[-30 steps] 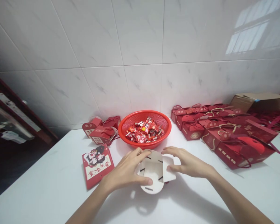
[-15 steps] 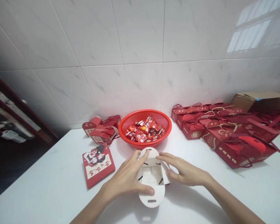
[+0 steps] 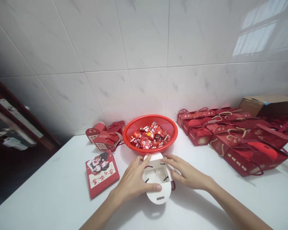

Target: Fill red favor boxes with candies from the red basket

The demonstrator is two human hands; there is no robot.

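The left hand and right hand hold a smooth white paper box (it has round flaps), just before the holey red basket. Fingers hide its sides.

My box: white inside, open, upright just in front of red basket. Rounded flaps splayed, front one w/ slot; dk cord ends inside, red loop R side.
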